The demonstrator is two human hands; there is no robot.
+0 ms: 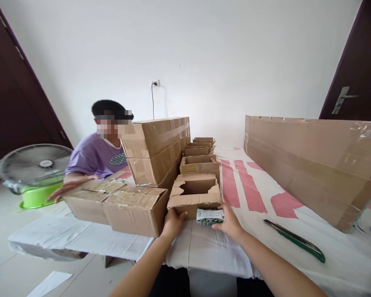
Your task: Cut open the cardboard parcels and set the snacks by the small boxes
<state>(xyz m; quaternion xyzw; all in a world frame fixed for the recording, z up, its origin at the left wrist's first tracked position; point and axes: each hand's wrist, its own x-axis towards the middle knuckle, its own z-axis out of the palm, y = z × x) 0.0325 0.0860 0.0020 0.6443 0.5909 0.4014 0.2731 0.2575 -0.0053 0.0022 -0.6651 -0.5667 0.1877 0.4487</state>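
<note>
My left hand (174, 222) grips the near left corner of a small open cardboard box (194, 193), the nearest in a row of open boxes. My right hand (228, 222) is closed on a small green-and-white packet (209, 216), held against the front of that box. Behind it the row of small open boxes (199, 161) runs away from me along the table.
A large taped carton (120, 206) lies left of my hands, with a bigger carton (156, 146) behind it. A person in a purple shirt (95, 159) rests a hand on the left carton. A long cardboard box (315, 165) stands right. A green utility knife (295, 240) lies near it. A fan (34, 165) stands far left.
</note>
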